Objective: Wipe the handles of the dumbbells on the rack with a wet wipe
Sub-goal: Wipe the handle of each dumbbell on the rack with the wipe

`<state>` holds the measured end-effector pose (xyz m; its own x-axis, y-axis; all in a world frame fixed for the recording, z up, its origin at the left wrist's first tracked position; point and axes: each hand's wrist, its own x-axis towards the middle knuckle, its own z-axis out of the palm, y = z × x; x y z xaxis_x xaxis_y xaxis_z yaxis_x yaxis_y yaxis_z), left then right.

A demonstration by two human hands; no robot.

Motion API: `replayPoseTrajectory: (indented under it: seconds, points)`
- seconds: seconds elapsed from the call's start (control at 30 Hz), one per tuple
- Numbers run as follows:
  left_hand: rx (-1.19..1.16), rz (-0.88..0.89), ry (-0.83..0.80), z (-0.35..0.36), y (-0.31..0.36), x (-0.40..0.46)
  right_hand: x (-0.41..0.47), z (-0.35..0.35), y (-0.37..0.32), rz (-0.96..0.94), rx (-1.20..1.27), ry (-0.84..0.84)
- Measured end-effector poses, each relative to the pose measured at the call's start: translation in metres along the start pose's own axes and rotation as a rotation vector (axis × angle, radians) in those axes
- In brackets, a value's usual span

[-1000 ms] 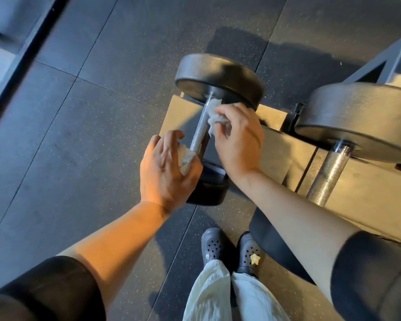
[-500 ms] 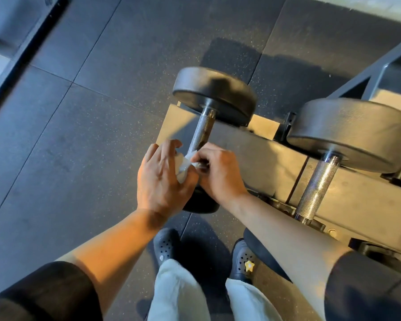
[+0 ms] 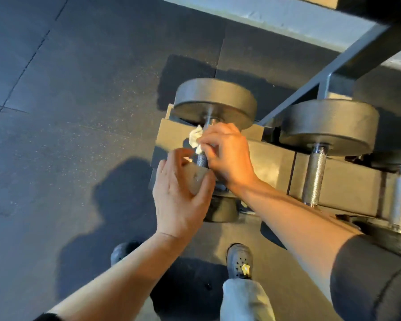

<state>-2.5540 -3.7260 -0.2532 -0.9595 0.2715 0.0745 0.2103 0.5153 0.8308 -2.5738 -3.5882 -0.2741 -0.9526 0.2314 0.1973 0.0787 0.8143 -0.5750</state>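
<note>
wiping the end dumbbell's handle on the rack

the right hand [image 3: 229, 156] pinches a crumpled wet wipe [image 3: 196, 139] against the knurled handle [image 3: 202, 159] of the leftmost dumbbell [image 3: 214, 100], at about 12 o'clock from the person's shoes. the left hand [image 3: 178, 200] curls over the near weight head [image 3: 196, 177]. a second dumbbell [image 3: 329, 126] sits on the rack [image 3: 271, 163] at 3 o'clock.

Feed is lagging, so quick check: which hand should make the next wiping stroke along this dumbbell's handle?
Probably right. The right hand already pinches the wet wipe against the handle of the end dumbbell. The left hand grips the near weight head, seemingly steadying it.
</note>
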Motion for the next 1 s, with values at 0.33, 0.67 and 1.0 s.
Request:
replayPoseTrajectory:
  seconds: [0.33, 0.67, 1.0]
  points:
    - [-0.086, 0.033, -0.296, -0.036, -0.049, 0.023, -0.024, -0.023, -0.035, 0.28, 0.094, -0.349]
    - [-0.154, 0.048, -0.341, -0.03, -0.055, 0.032, -0.004, -0.017, -0.046, 0.257, -0.173, 0.006]
    - [-0.217, -0.004, -0.296, -0.012, -0.055, 0.021, -0.016, -0.014, -0.021, -0.101, -0.388, -0.178]
